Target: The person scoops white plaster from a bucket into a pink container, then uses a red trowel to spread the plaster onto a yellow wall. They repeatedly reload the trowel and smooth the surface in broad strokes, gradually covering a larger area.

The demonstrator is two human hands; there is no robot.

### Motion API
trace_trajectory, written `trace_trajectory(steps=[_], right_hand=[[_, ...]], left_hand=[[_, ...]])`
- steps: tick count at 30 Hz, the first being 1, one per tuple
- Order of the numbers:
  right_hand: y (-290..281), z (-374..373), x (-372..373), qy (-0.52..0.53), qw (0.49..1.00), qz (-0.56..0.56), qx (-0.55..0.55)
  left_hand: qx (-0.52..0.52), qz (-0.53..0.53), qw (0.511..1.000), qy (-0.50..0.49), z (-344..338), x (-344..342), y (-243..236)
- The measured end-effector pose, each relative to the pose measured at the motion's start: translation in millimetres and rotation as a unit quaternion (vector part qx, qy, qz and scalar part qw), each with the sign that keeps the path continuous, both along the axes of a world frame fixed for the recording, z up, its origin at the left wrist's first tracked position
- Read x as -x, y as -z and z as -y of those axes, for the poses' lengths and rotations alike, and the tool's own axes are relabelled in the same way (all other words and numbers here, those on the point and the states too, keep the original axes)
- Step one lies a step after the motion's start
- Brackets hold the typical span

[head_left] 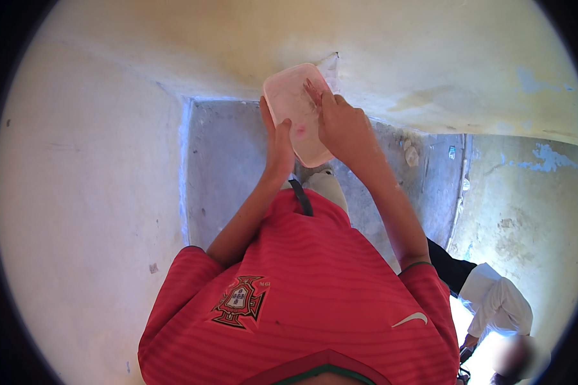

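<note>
A shallow rectangular tub (289, 92) of pale pink, translucent plastic is tilted in front of me, with whitish smears and a pink spot inside it. My left hand (279, 144) is closed on its left edge, the thumb lying over the rim. Over the tub's right side, my right hand (345, 127) is closed on a thin reddish tool (312, 92). Its end looks split and points into the tub near the far right corner. Fingers cover the rest of the tool, so its exact kind does not show.
A yellowish wall (192, 45) rises just beyond the tub, and a pale wall (90, 192) stands at left. Grey floor (225, 167) lies below. A crumpled pale scrap (410, 153) lies at right. Another person in a white top (494, 298) bends at lower right.
</note>
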State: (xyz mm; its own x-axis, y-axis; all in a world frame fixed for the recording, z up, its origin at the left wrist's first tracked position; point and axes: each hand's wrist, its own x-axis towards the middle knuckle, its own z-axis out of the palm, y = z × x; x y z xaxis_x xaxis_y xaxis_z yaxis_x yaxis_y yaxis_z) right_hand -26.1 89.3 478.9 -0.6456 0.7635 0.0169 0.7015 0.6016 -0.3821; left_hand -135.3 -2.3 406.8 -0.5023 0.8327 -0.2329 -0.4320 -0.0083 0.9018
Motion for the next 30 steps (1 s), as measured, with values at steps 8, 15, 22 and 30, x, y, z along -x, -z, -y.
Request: trace_trajectory(steps=[8,15,22,30], right_hand=[[22,8,-5,0.031,0.990,-0.063,0.118],[-15,1,4,0.057,0.986,-0.113,0.109],[-21,2,9,0.033,0.987,-0.124,0.095],[-2,0,1,0.016,0.999,-0.047,0.018]], left_hand=[[0.019,0.023,0.999,-0.010,3,-1,29],[0.002,0.034,0.999,-0.008,1,1,12],[-0.013,0.009,1.000,-0.015,-1,1,8],[-0.024,0.002,1.000,-0.003,0,1,-5]])
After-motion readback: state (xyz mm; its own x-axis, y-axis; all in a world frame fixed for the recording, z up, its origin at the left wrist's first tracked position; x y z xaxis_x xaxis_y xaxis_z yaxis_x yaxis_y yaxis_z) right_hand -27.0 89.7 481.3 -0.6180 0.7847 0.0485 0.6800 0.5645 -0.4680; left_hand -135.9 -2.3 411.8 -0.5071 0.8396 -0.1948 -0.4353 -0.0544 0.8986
